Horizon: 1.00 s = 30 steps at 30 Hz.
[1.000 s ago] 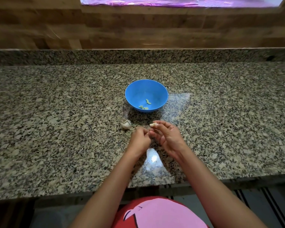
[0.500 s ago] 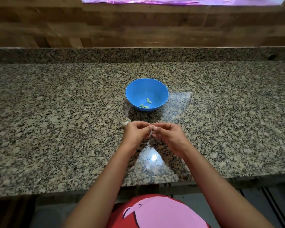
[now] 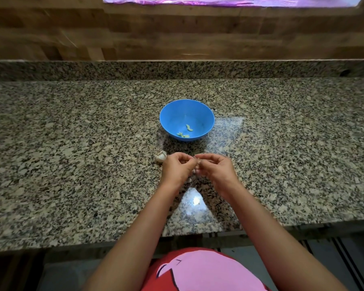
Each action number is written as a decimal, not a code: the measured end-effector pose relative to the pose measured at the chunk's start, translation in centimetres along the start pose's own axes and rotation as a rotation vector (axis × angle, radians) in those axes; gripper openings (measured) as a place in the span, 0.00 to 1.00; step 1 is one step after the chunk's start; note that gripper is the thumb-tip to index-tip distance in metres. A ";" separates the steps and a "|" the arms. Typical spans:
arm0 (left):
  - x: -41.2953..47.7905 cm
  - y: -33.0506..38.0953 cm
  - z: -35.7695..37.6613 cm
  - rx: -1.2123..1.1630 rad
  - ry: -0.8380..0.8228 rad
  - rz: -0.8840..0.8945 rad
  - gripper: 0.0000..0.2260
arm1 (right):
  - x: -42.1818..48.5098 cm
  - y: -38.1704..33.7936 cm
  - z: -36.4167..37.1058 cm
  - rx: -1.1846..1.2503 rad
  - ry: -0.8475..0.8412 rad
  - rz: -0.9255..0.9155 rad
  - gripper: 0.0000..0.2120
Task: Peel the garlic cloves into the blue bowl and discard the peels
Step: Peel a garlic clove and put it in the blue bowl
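A blue bowl [image 3: 187, 119] stands on the granite counter [image 3: 72, 164] with a few pale peeled cloves [image 3: 186, 131] in it. Just in front of the bowl my left hand [image 3: 177, 168] and my right hand [image 3: 215, 168] meet fingertip to fingertip above the counter. Together they pinch a small garlic clove [image 3: 194, 170], of which only a pale bit shows between the fingers. The rest of a garlic bulb [image 3: 160, 156] lies on the counter, right beside my left hand's far left side.
A raised granite ledge [image 3: 177, 69] and a wooden wall [image 3: 177, 34] close off the back. The counter's front edge [image 3: 135, 238] runs just under my forearms. A bright light reflection [image 3: 194, 200] shines on the stone below my hands.
My hands have come together and risen slightly toward the bowl. The clove that showed at my right fingertips a second ago is now mostly hidden between both hands.
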<state>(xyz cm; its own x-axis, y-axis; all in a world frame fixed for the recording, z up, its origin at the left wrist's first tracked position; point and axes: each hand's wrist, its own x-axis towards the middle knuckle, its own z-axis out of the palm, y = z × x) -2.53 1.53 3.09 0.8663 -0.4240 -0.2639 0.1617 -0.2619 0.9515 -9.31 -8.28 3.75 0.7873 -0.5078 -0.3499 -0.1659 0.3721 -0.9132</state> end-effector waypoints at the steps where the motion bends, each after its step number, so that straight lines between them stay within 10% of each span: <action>1: 0.0 -0.2 0.0 -0.008 -0.006 -0.016 0.03 | 0.0 -0.1 -0.1 0.113 0.022 0.032 0.06; 9: -0.6 -0.8 -0.6 0.411 -0.058 0.093 0.07 | 0.4 0.0 -1.5 0.212 -0.010 0.127 0.09; 19: 0.0 0.3 -0.4 0.207 -0.063 0.111 0.06 | 0.2 -0.9 -1.3 -0.488 -0.001 -0.122 0.13; 30: 0.5 0.0 1.5 -0.079 0.034 -0.059 0.05 | 0.4 -0.3 -2.2 -0.331 0.099 -0.187 0.14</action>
<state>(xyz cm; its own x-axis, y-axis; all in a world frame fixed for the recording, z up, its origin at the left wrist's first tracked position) -2.78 -0.02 2.72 0.8695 -0.3797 -0.3160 0.2487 -0.2163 0.9441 -10.25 -10.32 3.43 0.7637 -0.6214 -0.1748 -0.2204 0.0035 -0.9754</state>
